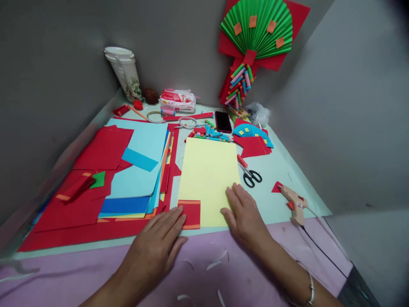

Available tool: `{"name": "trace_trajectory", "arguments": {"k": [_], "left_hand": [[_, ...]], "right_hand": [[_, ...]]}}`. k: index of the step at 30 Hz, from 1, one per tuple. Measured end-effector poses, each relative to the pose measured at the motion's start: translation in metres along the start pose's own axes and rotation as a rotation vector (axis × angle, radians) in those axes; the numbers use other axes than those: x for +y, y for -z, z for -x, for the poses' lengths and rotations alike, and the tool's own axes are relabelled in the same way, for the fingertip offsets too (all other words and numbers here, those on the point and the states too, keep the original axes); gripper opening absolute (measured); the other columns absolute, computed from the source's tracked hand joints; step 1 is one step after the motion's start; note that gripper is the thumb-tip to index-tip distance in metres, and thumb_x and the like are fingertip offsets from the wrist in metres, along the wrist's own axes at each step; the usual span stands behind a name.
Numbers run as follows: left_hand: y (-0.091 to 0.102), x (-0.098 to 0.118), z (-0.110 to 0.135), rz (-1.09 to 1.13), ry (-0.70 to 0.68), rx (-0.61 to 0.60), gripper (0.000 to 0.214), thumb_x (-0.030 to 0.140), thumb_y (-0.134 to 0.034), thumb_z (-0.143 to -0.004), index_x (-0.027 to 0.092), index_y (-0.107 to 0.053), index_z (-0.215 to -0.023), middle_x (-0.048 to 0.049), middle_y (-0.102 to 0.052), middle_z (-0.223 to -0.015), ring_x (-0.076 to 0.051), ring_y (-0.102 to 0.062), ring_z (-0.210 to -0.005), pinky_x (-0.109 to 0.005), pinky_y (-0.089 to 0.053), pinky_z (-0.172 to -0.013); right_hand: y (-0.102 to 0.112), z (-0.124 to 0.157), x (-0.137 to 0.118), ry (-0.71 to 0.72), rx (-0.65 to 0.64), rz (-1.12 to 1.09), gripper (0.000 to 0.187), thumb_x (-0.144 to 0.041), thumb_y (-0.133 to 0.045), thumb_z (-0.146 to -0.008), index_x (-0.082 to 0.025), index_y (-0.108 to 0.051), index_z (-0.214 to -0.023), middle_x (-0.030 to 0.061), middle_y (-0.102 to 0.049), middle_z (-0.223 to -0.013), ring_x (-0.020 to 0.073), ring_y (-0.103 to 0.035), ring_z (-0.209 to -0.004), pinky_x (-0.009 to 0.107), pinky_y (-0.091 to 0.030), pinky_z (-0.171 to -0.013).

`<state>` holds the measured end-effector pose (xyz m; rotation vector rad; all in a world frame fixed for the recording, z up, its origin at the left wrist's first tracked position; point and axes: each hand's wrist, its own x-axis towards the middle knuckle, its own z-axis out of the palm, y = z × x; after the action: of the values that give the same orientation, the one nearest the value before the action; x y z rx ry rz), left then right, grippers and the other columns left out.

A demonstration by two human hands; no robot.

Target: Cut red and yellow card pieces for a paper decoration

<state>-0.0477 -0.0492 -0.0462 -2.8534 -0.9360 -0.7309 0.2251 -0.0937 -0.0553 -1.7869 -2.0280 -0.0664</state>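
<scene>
Scissors (247, 171) lie between sheet (209, 170) and glue gun (298, 207)

A grey wall (179, 47) rises beyond the far edge of the lilac table (246, 277), a paler wall (345, 106) along its right edge and a darker wall (47, 85) along its left, all dimly lit.

2 hands at worktop (204, 281) near edge: left hand (159, 243) x1, right hand (246, 215) x1. Yellow sheet (211, 175) x1, red piece with orange edges (192, 215) under left fingers x1. Scissors (246, 171), 1 pair. Glue gun (297, 204) x1, right edge. Toward far edge: phone (223, 122) x1, tape rolls (188, 127) x2, wipes pack (178, 102) x1, blue fan (251, 130) x1. Far left corner: cup (126, 76) x1. Past far edge: green fan (260, 36) x1, orange squares (253, 21) on it x4. Small paper rolls (212, 131): overlapping, can't count.
</scene>
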Motion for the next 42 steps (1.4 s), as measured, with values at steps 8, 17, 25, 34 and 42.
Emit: {"name": "trace_trajectory", "arguments": {"k": [8,17,25,34,42], "left_hand": [[0.004,0.007,0.003,-0.006,-0.013,0.017,0.028,0.022,-0.057,-0.091,0.013,-0.066,-0.115,-0.0127,-0.071,-0.119,-0.027,-0.066,-0.109,-0.046,-0.05,-0.097],[0.004,0.004,0.005,0.012,-0.02,0.006,0.029,0.023,-0.06,-0.09,0.011,-0.064,-0.116,-0.0131,-0.072,-0.117,-0.029,-0.066,-0.108,-0.049,-0.051,-0.093],[0.001,0.001,0.008,0.11,0.04,0.009,0.032,0.023,-0.062,-0.089,0.012,-0.062,-0.119,-0.0144,-0.071,-0.118,-0.027,-0.066,-0.108,-0.046,-0.053,-0.094],[-0.002,-0.002,0.01,0.169,0.172,-0.037,0.042,0.028,-0.06,-0.091,0.014,-0.053,-0.13,-0.0156,-0.064,-0.129,-0.027,-0.061,-0.116,-0.042,-0.053,-0.096],[0.002,0.001,0.012,0.239,0.218,0.029,0.04,0.022,-0.064,-0.088,0.017,-0.055,-0.127,-0.013,-0.064,-0.123,-0.024,-0.06,-0.114,-0.037,-0.051,-0.098]], "right_hand": [[-0.007,-0.008,0.011,0.078,-0.076,-0.008,0.05,-0.031,-0.05,-0.097,-0.014,-0.043,-0.143,0.0226,-0.042,-0.147,0.0361,-0.036,-0.139,0.059,-0.042,-0.104],[0.003,-0.016,0.019,0.125,-0.121,-0.048,0.046,-0.028,-0.05,-0.097,-0.012,-0.047,-0.139,0.0215,-0.044,-0.145,0.0346,-0.038,-0.137,0.057,-0.042,-0.105],[0.007,-0.015,-0.032,0.371,-0.136,-0.262,0.036,-0.026,-0.055,-0.095,-0.016,-0.057,-0.13,0.0144,-0.054,-0.139,0.028,-0.046,-0.132,0.046,-0.045,-0.106],[-0.009,-0.014,-0.044,0.377,-0.123,-0.24,0.029,-0.024,-0.058,-0.093,-0.013,-0.063,-0.119,0.0167,-0.06,-0.13,0.0305,-0.054,-0.122,0.046,-0.049,-0.101],[-0.007,-0.016,-0.046,0.378,-0.118,-0.241,0.028,-0.022,-0.056,-0.093,-0.012,-0.064,-0.118,0.0174,-0.061,-0.127,0.0309,-0.055,-0.12,0.046,-0.05,-0.099]]}}
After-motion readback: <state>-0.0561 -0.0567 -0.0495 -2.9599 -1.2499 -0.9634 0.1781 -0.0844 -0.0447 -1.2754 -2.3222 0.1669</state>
